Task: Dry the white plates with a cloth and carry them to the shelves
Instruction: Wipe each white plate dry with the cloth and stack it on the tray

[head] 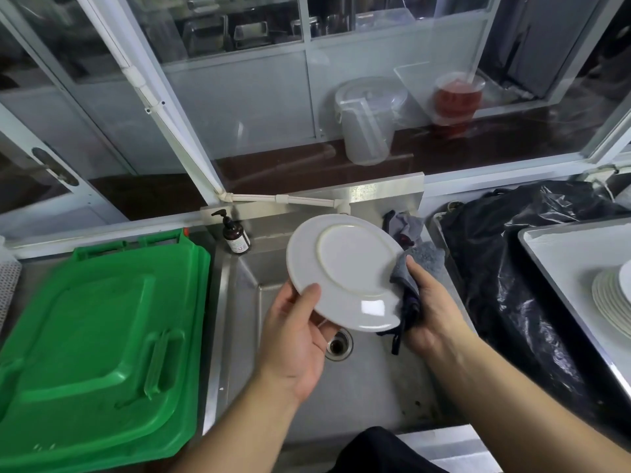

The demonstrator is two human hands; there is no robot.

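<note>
Left hand (300,331) grips round glossy plate (345,271); right hand (432,308) clutches fuzzy grey cloth (411,268).

Plate (345,271) held over sink (368,387), underside up, tilted — left hand (295,339) at its near-left rim, right hand (432,312) with cloth (409,285) at its right rim. Drain (338,344) below plate, between hands. Soap bottle (234,233) at sink's back-left corner. Bin lid (99,353) left of sink. Bag (519,268) right of sink; tray (546,268) further right, plate stack (613,302) on it. Jug (365,131) on ledge behind sink — tub (456,100) to its right.
</note>
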